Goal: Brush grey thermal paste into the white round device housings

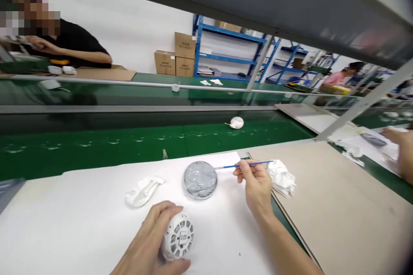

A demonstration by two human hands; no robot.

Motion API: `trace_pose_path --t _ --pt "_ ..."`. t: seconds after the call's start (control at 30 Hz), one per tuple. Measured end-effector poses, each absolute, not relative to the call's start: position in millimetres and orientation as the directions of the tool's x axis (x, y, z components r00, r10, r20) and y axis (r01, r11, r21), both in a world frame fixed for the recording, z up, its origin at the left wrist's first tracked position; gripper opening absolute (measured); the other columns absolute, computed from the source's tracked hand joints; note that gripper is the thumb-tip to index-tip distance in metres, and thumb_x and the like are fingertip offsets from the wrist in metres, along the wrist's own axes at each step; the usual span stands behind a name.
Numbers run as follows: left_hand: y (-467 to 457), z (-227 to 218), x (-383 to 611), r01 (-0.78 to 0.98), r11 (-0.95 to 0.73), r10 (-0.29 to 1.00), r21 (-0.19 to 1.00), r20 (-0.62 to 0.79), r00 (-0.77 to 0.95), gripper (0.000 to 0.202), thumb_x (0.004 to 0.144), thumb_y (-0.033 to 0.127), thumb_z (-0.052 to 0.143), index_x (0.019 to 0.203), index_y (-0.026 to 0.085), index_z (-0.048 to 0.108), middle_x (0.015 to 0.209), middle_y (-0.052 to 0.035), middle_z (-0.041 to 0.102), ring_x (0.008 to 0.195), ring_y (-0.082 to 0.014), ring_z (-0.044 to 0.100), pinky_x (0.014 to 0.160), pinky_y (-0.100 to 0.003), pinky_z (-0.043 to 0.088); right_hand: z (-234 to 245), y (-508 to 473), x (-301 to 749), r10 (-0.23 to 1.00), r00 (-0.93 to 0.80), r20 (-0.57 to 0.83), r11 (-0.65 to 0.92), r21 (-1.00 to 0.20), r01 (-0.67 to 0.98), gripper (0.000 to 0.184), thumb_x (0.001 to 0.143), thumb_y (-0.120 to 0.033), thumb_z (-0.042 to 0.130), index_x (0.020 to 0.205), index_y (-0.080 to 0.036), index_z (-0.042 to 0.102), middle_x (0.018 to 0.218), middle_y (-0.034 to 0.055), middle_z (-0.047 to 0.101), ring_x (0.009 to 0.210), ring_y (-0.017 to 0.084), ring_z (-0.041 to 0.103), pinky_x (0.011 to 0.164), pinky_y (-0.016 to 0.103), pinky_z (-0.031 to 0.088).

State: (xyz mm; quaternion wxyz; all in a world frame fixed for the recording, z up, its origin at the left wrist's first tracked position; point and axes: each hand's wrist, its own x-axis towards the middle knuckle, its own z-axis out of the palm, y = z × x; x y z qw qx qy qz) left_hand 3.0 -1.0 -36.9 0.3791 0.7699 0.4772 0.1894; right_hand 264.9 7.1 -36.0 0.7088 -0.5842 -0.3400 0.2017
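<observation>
My left hand (151, 240) is wrapped round a white round vented part (178, 236), held just above the white sheet (80, 215) near the front edge. My right hand (256, 184) pinches a thin blue brush (243, 165) that lies nearly level, its tip pointing left toward a round dish of grey paste (200, 179). The tip sits at the dish's upper right rim. A crumpled white cloth (143, 190) lies left of the dish, and a wad of white tissue (282, 177) lies just right of my right hand.
A green conveyor belt (97, 142) runs behind the sheet and carries one white round part (236, 122). A brown board (338, 206) covers the bench at right. Another person's hand (402, 150) works at far right; a person in black (77, 47) sits across at upper left. Cardboard boxes (176, 58) and blue shelving (232, 47) stand behind.
</observation>
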Motion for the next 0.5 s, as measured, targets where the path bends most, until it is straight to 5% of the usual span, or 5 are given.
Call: trace_pose_path --t 0.17,0.5 --pt "2 -20 0 0.602 -0.128 0.862 0.788 -0.212 0.460 0.059 0.068 0.027 0.065 0.122 0.039 0.046 0.131 0.0026 0.049 0.118 -0.0258 0.049 0.098 -0.039 0.046 -40 4 258 0.690 0.655 0.308 0.197 -0.951 0.239 0.028 0.080 -0.042 0.062 0.079 -0.015 0.056 0.063 0.0034 0.062 0.048 0.012 0.051 0.049 0.026 0.041" --pt "5 -34 -14 0.626 -0.310 0.778 0.716 -0.187 0.599 0.054 0.082 0.033 0.054 0.131 0.046 0.038 0.143 0.0038 0.037 0.128 -0.0257 0.041 0.102 -0.040 0.041 -56 3 257 0.724 0.567 0.392 0.208 -0.909 0.362 0.023 0.085 -0.038 0.055 0.086 -0.015 0.058 0.072 0.0062 0.065 0.053 0.013 0.054 0.052 0.027 0.042"
